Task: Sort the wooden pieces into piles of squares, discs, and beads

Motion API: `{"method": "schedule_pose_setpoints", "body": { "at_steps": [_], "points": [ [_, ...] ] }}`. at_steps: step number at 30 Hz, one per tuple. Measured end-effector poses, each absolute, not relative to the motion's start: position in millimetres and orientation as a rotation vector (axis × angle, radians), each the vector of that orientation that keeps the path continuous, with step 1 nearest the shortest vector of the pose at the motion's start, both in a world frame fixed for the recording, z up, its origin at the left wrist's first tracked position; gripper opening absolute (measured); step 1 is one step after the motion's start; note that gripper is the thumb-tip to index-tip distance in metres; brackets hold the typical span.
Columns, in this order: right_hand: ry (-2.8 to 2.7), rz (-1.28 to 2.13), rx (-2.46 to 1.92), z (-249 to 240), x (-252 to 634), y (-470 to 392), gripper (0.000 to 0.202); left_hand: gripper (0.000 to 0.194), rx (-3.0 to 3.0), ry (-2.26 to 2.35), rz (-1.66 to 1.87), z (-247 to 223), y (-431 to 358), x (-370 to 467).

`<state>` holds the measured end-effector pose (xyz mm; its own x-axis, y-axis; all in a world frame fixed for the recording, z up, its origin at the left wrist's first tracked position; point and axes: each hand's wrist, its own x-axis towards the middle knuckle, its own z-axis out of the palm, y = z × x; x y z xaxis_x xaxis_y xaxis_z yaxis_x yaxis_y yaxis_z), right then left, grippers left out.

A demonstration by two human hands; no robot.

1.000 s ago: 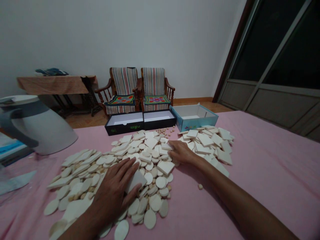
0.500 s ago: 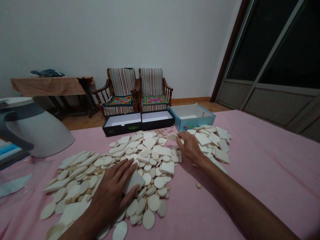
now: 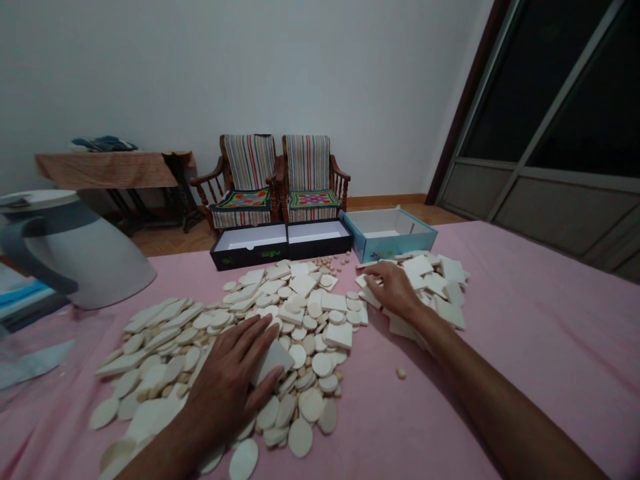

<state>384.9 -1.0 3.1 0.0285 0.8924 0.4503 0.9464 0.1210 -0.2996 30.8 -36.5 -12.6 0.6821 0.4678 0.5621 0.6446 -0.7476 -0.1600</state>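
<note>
My left hand (image 3: 225, 373) lies over a large heap of pale wooden pieces, mostly round discs (image 3: 322, 365) with square and long flat ones among them. A square wooden tile (image 3: 274, 360) sits between its thumb and fingers. My right hand (image 3: 393, 288) is at the left side of a smaller pile of square wooden tiles (image 3: 445, 283). Its fingers are closed on a thin square wooden tile (image 3: 367, 265), seen nearly edge-on. The palm hides part of the pile below.
Behind the heaps stand two open black boxes (image 3: 250, 257) and an open light-blue box (image 3: 395, 245). Small wooden bits (image 3: 336, 262) lie before them; one piece (image 3: 401, 373) lies alone on the pink cloth (image 3: 500, 333). A grey-white jug (image 3: 100, 260) stands left.
My right hand has moved right with its tile, from the edge of the big heap to the square-tile pile. My left hand stays on its tile. The view has shifted slightly.
</note>
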Motion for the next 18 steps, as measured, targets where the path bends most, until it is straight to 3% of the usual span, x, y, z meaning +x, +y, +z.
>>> {"method": "schedule_pose_setpoints", "body": {
  "at_steps": [3,7,13,18],
  "points": [
    [-2.095,0.177,-1.592,-9,348,1,0.025,0.057,-2.554,-0.878,-0.701,-13,-36,31],
    [-2.155,0.301,-1.638,-13,329,0,0.029,0.058,-2.561,-0.888,-0.726,-15,-35,31],
    [-2.102,0.265,-1.668,-16,325,-3,0.029,0.058,-2.569,-0.895,-0.692,-14,-35,31],
    [-2.04,-0.008,-1.611,-5,327,-8,0.024,0.057,-2.563,-0.883,-0.694,-13,-35,30]
  ]
}}
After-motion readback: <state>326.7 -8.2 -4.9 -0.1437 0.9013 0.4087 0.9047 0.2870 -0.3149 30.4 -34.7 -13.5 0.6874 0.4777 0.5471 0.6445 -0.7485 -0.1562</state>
